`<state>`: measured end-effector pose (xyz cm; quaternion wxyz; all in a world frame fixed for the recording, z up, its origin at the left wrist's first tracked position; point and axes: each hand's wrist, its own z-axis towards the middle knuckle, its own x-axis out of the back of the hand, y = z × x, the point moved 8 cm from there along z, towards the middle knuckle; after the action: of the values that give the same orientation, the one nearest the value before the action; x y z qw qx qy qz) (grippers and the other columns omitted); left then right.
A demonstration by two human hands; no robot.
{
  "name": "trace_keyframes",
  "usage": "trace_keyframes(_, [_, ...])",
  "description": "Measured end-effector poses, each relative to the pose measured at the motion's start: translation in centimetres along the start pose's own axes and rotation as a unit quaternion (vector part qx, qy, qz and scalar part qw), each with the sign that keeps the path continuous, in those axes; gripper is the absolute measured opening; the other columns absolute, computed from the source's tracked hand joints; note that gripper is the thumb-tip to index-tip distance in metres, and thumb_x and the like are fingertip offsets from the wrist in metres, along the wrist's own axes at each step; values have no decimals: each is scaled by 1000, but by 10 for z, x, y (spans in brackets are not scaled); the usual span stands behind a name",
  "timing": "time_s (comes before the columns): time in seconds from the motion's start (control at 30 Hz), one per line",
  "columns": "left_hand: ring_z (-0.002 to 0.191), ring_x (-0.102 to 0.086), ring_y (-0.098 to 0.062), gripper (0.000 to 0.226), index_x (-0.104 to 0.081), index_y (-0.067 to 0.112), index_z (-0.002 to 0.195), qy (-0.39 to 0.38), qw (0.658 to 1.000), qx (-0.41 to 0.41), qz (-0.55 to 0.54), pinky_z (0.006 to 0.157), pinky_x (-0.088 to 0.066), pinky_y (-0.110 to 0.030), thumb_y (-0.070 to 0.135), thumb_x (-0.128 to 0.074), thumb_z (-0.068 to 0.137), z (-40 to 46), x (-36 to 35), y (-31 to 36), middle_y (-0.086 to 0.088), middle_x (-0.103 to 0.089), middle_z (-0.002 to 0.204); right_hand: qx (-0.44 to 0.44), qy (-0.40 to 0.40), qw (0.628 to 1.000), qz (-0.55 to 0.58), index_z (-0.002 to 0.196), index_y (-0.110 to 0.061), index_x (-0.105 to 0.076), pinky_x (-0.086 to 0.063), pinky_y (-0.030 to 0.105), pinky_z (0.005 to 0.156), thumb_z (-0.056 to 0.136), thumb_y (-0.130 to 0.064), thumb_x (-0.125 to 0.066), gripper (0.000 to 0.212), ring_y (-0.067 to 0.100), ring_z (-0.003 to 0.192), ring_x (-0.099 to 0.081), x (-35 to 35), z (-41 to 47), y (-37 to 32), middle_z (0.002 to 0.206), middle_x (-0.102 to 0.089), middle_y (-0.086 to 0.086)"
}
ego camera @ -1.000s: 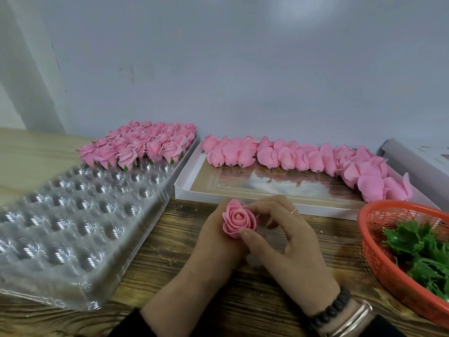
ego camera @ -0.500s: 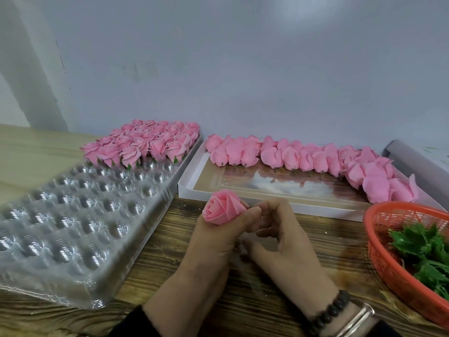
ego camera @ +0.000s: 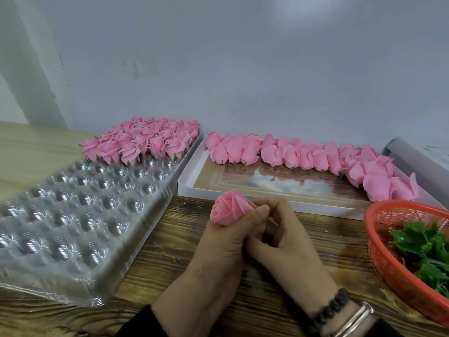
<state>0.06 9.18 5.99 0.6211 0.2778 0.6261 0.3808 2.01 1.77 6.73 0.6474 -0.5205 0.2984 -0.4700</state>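
Note:
A pink foam rose head [ego camera: 229,207] sits in my left hand [ego camera: 223,244], gripped between thumb and fingers, its top tilted to the left. My right hand [ego camera: 286,246] is curled against the left hand just under the rose, fingertips at its base; what they pinch there is hidden. Both hands hover over the dark wooden table [ego camera: 170,251].
A clear plastic blister tray [ego camera: 73,215] lies at left, its far rows filled with finished roses [ego camera: 143,142]. A white box lid [ego camera: 243,193] behind holds a row of loose rose heads [ego camera: 303,156]. A red basket [ego camera: 388,259] of green plastic calyxes [ego camera: 427,249] stands at right.
The rose faced up between both hands; my left hand then turned it onto its side and lifted it a little, while my right hand moved down to its base.

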Motion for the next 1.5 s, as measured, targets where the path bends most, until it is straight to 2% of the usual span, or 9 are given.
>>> trace_keyframes(0.07, [66,-60,-19,6,-67,12,69,12,1000,-2,6,64,-53,-27,6,-69,67,0,1,-3,-11,-61,69,-5,3,1000,-6,95,-18,-54,-45,23,61,70,10,-66,39,13,67,-56,0,1,2,82,-63,18])
trace_keyframes(0.2, [68,-63,-20,8,-67,12,72,1,1000,6,2,64,-53,-27,7,-70,67,-1,-1,-3,-14,-64,75,-14,22,1000,-12,91,-16,-51,-51,45,73,71,8,-68,36,29,73,-61,3,0,4,92,-65,21])
trace_keyframes(0.37, [65,-64,-15,21,-61,11,85,16,999,22,29,50,-48,-23,15,-74,69,2,8,-3,-5,-65,71,24,26,991,-126,82,-25,-61,-44,14,56,73,0,-72,29,4,58,-54,5,-1,-1,69,-60,0])
trace_keyframes(0.47, [66,-61,-13,12,-63,14,78,6,999,27,36,51,-46,-21,18,-69,69,2,6,-6,-3,-63,70,58,32,984,-163,92,-40,-64,-42,9,61,76,1,-69,44,3,68,-57,6,-2,-7,74,-61,-4])
trace_keyframes(0.57, [64,-59,-14,18,-62,12,80,5,998,45,31,48,-45,-22,16,-74,67,2,7,-8,-7,-62,72,61,20,982,-177,87,-18,-71,-46,16,70,77,3,-67,24,6,78,-60,6,-2,-8,80,-66,3])
trace_keyframes(0.7, [64,-54,-18,33,-62,13,82,33,996,69,48,52,-40,-27,27,-77,56,3,14,-4,-9,-56,75,29,-15,994,-102,63,-10,-61,-39,2,50,77,12,-62,27,-4,55,-54,1,-3,-8,65,-56,8])
trace_keyframes(0.9, [59,-56,-13,14,-64,20,53,42,997,47,40,55,-41,-28,29,-74,51,1,14,4,-9,-55,74,2,-61,996,-65,72,3,-64,-40,9,52,81,7,-61,11,-1,49,-50,-6,-3,-1,59,-54,5])
trace_keyframes(1.13, [57,-59,-17,10,-61,13,58,45,999,4,13,56,-51,-30,17,-70,62,2,13,9,-10,-57,65,-2,-2,997,-82,83,-20,-61,-44,19,61,69,-3,-75,26,8,62,-53,2,-1,0,72,-61,3])
trace_keyframes(1.5, [59,-58,-16,11,-60,12,60,12,1000,-8,24,56,-52,-25,12,-69,67,0,4,2,-8,-54,60,-14,-8,999,-48,90,-14,-60,-43,16,56,71,3,-70,28,6,59,-52,-1,-3,-1,68,-60,4])
